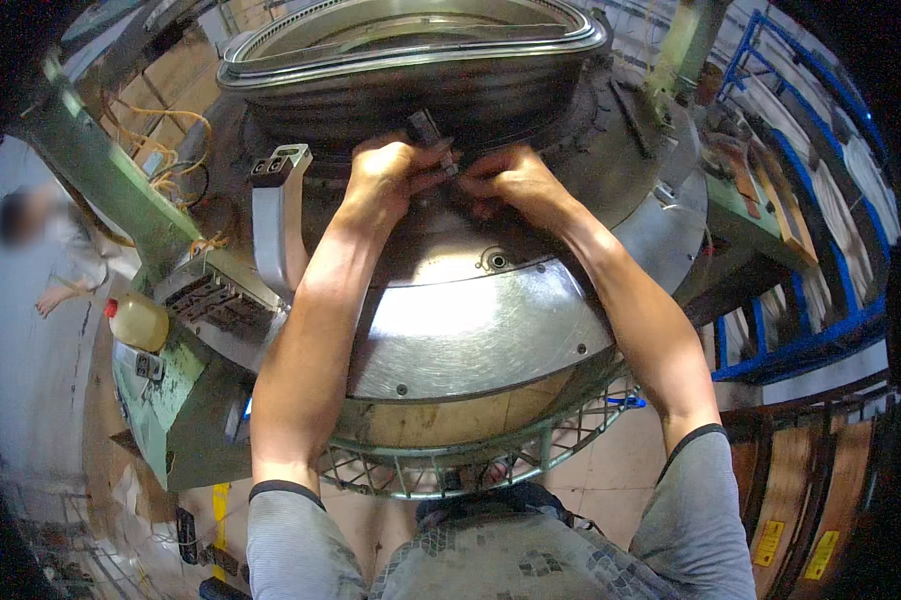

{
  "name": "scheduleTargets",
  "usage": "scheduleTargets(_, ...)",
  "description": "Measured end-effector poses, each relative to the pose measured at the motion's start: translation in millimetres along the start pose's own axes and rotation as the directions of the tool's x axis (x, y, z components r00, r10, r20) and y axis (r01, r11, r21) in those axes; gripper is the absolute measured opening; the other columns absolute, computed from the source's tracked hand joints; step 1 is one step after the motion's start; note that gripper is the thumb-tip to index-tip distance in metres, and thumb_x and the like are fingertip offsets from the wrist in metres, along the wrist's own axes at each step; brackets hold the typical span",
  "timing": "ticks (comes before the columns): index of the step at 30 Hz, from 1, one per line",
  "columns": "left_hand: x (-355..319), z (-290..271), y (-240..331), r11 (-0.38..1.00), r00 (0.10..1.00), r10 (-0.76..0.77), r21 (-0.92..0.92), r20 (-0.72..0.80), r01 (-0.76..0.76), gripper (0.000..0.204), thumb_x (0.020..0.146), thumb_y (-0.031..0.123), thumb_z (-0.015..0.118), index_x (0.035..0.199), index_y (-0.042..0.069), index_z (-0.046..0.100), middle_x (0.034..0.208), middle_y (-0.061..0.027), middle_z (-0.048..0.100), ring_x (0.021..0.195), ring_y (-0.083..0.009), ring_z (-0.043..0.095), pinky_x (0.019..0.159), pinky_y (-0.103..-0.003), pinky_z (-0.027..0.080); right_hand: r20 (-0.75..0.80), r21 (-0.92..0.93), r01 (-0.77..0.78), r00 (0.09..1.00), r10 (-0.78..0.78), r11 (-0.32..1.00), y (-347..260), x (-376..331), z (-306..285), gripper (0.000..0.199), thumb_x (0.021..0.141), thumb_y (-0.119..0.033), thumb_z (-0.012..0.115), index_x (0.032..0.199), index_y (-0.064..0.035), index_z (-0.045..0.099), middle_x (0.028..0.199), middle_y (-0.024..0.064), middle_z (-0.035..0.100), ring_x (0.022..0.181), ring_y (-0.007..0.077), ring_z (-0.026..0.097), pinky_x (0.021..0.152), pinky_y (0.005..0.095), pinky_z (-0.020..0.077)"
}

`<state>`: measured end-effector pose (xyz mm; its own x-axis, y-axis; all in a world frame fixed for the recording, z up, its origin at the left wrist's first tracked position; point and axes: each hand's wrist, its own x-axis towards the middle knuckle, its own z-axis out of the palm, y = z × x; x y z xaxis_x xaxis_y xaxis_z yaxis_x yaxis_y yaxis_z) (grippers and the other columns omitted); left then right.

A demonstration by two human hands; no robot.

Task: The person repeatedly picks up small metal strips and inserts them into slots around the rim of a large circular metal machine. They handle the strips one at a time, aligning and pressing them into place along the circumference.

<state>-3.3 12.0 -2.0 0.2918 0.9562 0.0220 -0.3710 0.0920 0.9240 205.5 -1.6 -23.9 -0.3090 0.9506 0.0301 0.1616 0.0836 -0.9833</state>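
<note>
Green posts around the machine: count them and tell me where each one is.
2. One post slants at the upper left, left of the left hand; the other is at the upper right, beyond the right hand. More may be hidden behind the ring.

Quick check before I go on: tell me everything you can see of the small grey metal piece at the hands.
The small grey metal piece looks blocky and stepped, with a broader upper end and a narrower lower part. It slants from upper left to lower right, in front of the dark drum wall. The left hand pinches it; the right hand is close to its lower end, but contact is unclear. Finer details are too small to tell.
</note>
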Motion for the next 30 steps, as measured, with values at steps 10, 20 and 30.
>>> scheduleTargets(10, 1.9, 2.2, -2.0, 0.999, 0.999, 0.037, -0.015, -0.021, -0.037, 0.025, 0.09, 0.004, 0.057, 0.113, -0.007, 0.061, 0.111, -0.0176, 0.065, 0.108, -0.0318, 0.066, 0.097, -0.048, 0.056, -0.059, 0.001, 0.067, 0.996, -0.067, 0.998, 2.0, -1.8, 7.2, 0.01, 0.09, -0.008, 0.07, 0.09, 0.0015, 0.074, 0.076, 0.0047, 0.068, 0.061, 0.0129, 0.064, 0.057, 0.027, 0.0531)
scheduleTargets(20, 0.0, 0.4, -3.0, 0.997, 0.997, 0.071, -0.019, 0.006, -0.071, 0.025, 0.089, 0.003, 0.058, 0.111, -0.007, 0.062, 0.111, -0.0173, 0.065, 0.106, -0.0321, 0.066, 0.097, -0.049, 0.056, -0.075, 0.03, 0.12, 0.99, -0.118, 0.992, 1.3, -6.7, 10.4, 0.012, 0.091, -0.011, 0.071, 0.088, 0.0006, 0.074, 0.074, 0.0034, 0.068, 0.06, 0.0118, 0.063, 0.054, 0.0264, 0.0525)
scheduleTargets(30, -1.6, 7.3, 0.3, 0.998, 0.989, 0.063, -0.004, -0.131, -0.064, 0.026, 0.085, -0.003, 0.05, 0.107, -0.005, 0.064, 0.105, -0.0169, 0.067, 0.1, -0.0311, 0.068, 0.091, -0.047, 0.06, -0.302, -0.553, 0.385, 0.734, -0.609, 0.738, 13.8, 0.3, 16.4, 0.017, 0.076, -0.015, 0.065, 0.068, -0.0011, 0.071, 0.063, 0.0215, 0.064, 0.051, 0.0291, 0.065, 0.05, 0.0391, 0.0499)
